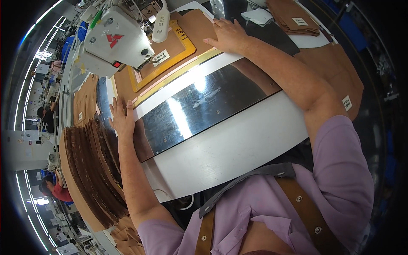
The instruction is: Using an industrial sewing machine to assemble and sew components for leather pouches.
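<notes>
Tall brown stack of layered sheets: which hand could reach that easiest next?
Probably the left hand: open, it lies close to the brown stack. The right hand is farther away, to the right of the flat yellow rectangular frame.

You have bright light on the white surface, with a soft grey shadow beside your left forearm. Glare streaks the polished metal plate in front of you, washing out patches of its scratched face. On your left, long tube lights burn to white. Your left hand and right hand look crisp, while the distant workers are small and soft. Fisheye distortion bends straight edges, and the corners drop to black.
</notes>
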